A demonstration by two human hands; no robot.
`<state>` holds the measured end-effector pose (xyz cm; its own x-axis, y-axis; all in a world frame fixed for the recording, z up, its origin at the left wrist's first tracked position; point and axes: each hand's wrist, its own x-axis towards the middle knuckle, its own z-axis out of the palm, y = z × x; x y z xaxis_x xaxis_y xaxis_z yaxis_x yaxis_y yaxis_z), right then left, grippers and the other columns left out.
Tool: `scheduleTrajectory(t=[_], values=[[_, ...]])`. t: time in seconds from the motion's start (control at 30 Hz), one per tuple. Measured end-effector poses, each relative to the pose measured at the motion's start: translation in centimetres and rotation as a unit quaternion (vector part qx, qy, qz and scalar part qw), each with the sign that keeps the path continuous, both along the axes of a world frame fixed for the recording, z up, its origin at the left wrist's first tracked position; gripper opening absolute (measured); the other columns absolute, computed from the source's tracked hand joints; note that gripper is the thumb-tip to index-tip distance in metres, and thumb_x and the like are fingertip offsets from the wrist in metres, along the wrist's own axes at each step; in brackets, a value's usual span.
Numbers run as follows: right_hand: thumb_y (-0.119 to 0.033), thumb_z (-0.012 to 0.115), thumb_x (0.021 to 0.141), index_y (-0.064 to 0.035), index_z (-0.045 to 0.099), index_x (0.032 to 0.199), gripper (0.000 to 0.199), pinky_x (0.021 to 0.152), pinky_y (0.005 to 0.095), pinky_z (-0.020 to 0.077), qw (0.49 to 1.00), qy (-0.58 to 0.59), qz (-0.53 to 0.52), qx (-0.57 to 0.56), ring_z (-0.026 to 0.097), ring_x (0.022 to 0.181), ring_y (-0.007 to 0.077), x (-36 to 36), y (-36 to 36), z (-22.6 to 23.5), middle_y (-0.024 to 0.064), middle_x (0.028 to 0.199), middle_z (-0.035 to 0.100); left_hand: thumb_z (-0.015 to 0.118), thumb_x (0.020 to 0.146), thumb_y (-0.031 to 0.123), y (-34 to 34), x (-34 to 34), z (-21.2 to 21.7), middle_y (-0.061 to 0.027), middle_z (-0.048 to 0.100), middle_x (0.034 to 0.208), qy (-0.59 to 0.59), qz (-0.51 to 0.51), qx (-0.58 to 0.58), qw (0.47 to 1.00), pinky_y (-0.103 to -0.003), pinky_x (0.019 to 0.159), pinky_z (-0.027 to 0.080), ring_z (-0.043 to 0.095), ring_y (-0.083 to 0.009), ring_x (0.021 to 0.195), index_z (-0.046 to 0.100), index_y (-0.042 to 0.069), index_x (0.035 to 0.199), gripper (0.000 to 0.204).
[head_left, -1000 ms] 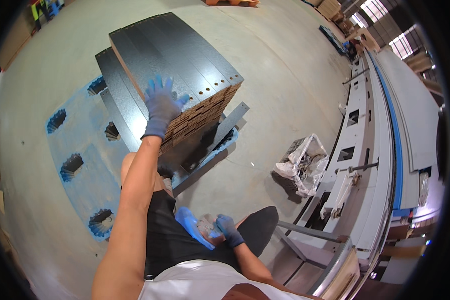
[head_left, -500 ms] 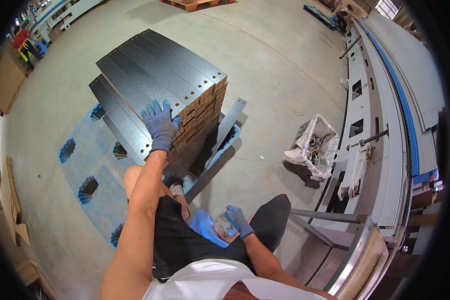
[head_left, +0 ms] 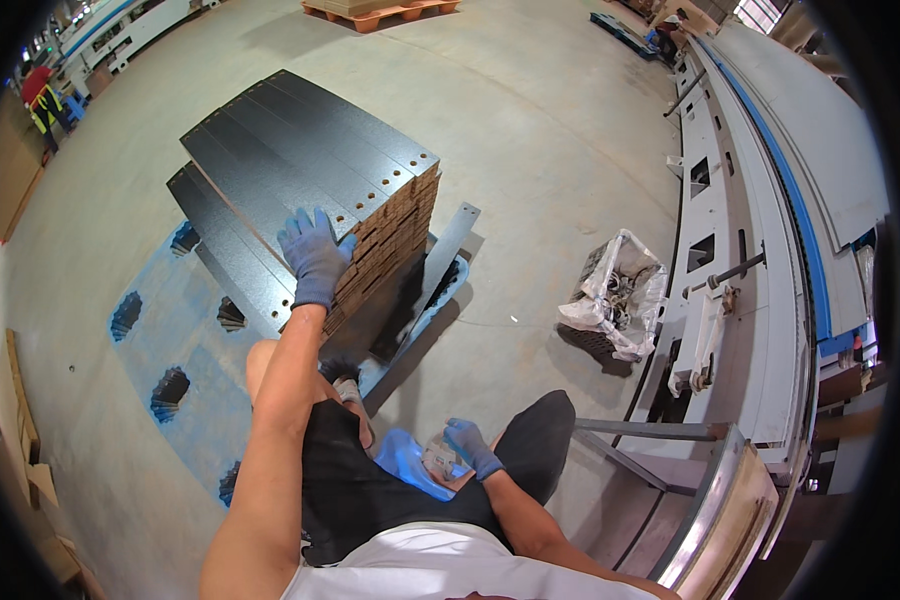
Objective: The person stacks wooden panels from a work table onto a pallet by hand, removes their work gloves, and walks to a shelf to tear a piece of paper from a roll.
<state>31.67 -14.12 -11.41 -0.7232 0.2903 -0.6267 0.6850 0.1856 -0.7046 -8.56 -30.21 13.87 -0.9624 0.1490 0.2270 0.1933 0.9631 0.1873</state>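
My left hand point(head_left: 314, 260), in a blue-grey knit glove, lies flat with fingers spread on the near corner of a tall stack of dark boards point(head_left: 300, 130). The boards have holes along their ends, and brown edges show at the stack's side. A lower dark board point(head_left: 225, 255) sticks out at the left. My right hand point(head_left: 472, 446), also gloved, is by my right thigh with its fingers curled in. Whatever it may hold is hidden. Below it are my foot point(head_left: 442, 455) and a shiny blue sheet-like thing point(head_left: 410, 465).
The stack stands on a blue pallet point(head_left: 185, 330) with dark-edged holes. A narrow grey strip point(head_left: 452, 240) leans at its right. Farther right stand a plastic-lined crate point(head_left: 620, 295) of scraps and a long grey machine point(head_left: 745, 200). A metal frame point(head_left: 660, 432) is near my right knee.
The view has shifted slightly, so the surroundings sit a little farther left. My left hand stays on the stack, and my right hand remains by my thigh.
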Motion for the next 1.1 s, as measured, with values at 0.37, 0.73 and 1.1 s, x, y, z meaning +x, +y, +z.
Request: scheduleTrajectory(t=[0.37,0.73,1.1], values=[[-0.027,0.057,0.083,0.0003,0.064,0.115,0.043,0.090,0.0366,0.0508,0.998,-0.039,0.009,0.049,0.064,0.103,0.0338,0.2,-0.3,0.6,0.0205,0.111,0.066,0.060,0.083,0.052,4.9,-2.8,-1.4,-0.0154,0.041,0.145,0.023,0.002,-0.049,0.999,-0.055,0.112,0.020,0.033,-0.0347,0.136,0.047,0.014,0.139,0.069],[-0.024,0.058,0.083,0.0006,0.065,0.113,0.039,0.086,0.0366,0.0516,0.998,-0.002,0.016,0.054,0.066,0.100,0.0322,0.1,-0.5,1.2,0.0207,0.109,0.067,0.062,0.080,0.055,5.4,-2.8,-1.0,-0.0177,0.042,0.143,0.041,0.007,-0.031,0.999,-0.052,0.111,0.023,0.036,-0.0349,0.133,0.046,0.010,0.138,0.075],[-0.023,0.056,0.084,0.0018,0.065,0.104,0.033,0.077,0.0391,0.0523,0.998,0.029,-0.032,0.050,0.066,0.091,0.0352,-0.2,-1.3,4.1,0.0244,0.101,0.066,0.059,0.083,0.051,10.6,-5.8,-1.2,-0.0176,0.042,0.143,0.042,-0.055,-0.079,0.994,-0.053,0.108,0.026,0.037,-0.0342,0.129,0.045,0.013,0.140,0.069]])
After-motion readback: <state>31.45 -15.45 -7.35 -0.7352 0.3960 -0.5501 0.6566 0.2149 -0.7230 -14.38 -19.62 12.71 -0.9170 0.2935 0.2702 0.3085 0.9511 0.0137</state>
